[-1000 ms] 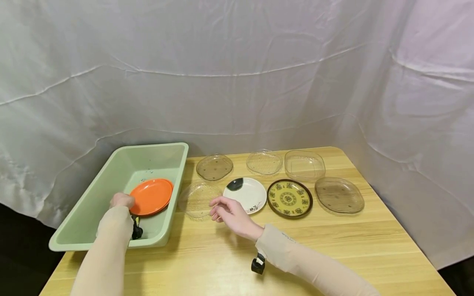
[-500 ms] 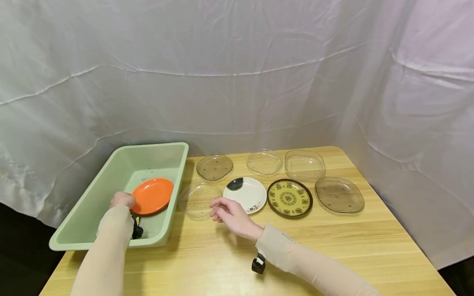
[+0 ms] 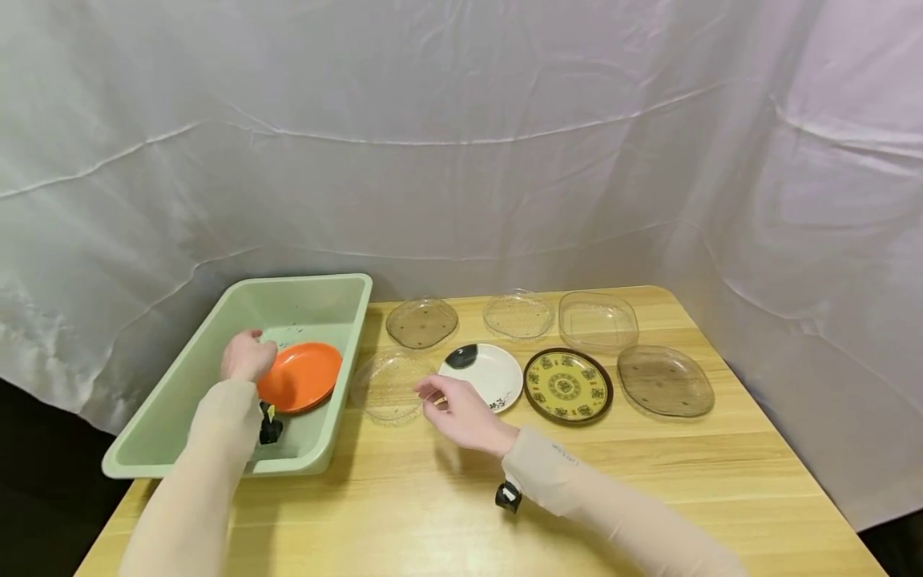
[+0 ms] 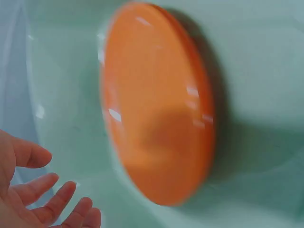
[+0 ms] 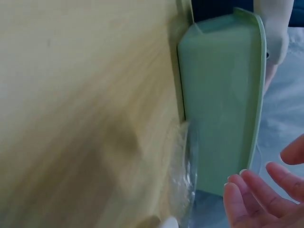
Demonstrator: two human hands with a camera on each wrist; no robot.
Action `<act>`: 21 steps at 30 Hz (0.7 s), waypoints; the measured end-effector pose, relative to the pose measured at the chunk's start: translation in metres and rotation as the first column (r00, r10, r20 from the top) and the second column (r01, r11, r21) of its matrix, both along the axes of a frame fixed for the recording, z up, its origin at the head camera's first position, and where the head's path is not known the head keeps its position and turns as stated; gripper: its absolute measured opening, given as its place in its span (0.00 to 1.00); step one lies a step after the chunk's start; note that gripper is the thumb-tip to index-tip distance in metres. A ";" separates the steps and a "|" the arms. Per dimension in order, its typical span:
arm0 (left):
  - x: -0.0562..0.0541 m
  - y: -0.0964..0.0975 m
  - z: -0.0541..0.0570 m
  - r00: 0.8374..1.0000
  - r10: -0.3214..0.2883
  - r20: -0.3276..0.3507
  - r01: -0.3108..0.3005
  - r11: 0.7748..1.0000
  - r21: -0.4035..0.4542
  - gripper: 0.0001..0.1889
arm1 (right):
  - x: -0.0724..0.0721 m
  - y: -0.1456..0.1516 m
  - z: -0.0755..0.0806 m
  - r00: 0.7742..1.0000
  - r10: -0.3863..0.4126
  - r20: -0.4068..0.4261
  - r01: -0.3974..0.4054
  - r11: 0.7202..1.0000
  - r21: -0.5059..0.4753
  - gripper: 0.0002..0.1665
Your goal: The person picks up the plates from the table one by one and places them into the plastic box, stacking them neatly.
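Observation:
Over the green plastic tub (image 3: pixel 335 401) my left hand (image 3: pixel 247 358) hovers with loosely spread fingers, holding nothing. An orange plate (image 3: pixel 306 375) lies in the tub just right of that hand; the left wrist view shows a second orange rim under the top plate (image 4: pixel 152 95), with the fingers (image 4: pixel 61 202) apart from it. My right hand (image 3: pixel 461 409) hangs above the table with relaxed fingers and holds nothing. It is nearest a clear glass plate (image 3: pixel 389 389) and a white plate with a dark green patch (image 3: pixel 493 373), which it partly covers.
On the wooden table (image 3: pixel 649 497) stand a smoky plate (image 3: pixel 421 322), a clear plate (image 3: pixel 517 314), a clear squarish dish (image 3: pixel 597 320), a yellow patterned plate with brown rim (image 3: pixel 568 386) and a larger smoky plate (image 3: pixel 665 381). A pale curtain (image 3: pixel 461 200) hangs behind.
My left hand has let go of the orange plate's edge and risen away from it, its fingers opening. The right hand stays nearly in place. The whole head view has shifted slightly.

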State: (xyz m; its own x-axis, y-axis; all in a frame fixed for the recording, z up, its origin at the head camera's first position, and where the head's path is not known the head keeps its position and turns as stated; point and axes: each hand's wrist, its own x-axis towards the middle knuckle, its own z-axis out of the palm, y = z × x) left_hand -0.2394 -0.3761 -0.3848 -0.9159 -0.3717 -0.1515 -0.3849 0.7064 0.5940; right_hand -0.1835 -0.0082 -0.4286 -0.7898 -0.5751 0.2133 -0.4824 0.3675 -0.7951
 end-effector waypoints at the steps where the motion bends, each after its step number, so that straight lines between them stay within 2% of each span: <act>1: -0.002 0.004 0.004 0.999 -0.019 -0.026 0.019 1.000 -0.016 0.34 | -0.002 0.002 0.002 1.000 0.002 -0.010 -0.002 1.000 0.008 0.22; 4: -0.007 0.018 0.018 0.989 -0.098 -0.114 0.090 0.993 -0.069 0.33 | -0.006 0.010 0.007 0.999 -0.012 -0.043 0.014 0.999 0.041 0.22; 10: -0.010 0.064 0.053 0.942 -0.260 -0.214 0.230 0.961 -0.156 0.30 | -0.017 0.034 0.015 0.992 -0.057 -0.116 0.067 0.994 0.083 0.22; 16: -0.010 0.116 0.087 0.879 -0.395 -0.265 0.331 0.908 -0.255 0.29 | -0.027 0.068 0.022 0.983 -0.114 -0.141 0.126 0.989 0.079 0.23; 21: -0.008 0.162 0.097 0.811 -0.513 -0.282 0.436 0.851 -0.293 0.29 | -0.033 0.101 0.021 0.972 -0.187 -0.140 0.198 0.978 0.067 0.23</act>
State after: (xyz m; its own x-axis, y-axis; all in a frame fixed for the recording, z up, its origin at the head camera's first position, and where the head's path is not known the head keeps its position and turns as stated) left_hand -0.2477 -0.2140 -0.2877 -0.9639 0.1362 0.2289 0.2279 0.8666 0.4439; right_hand -0.2169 0.0924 -0.4079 -0.8552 -0.4345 0.2825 -0.4951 0.5237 -0.6933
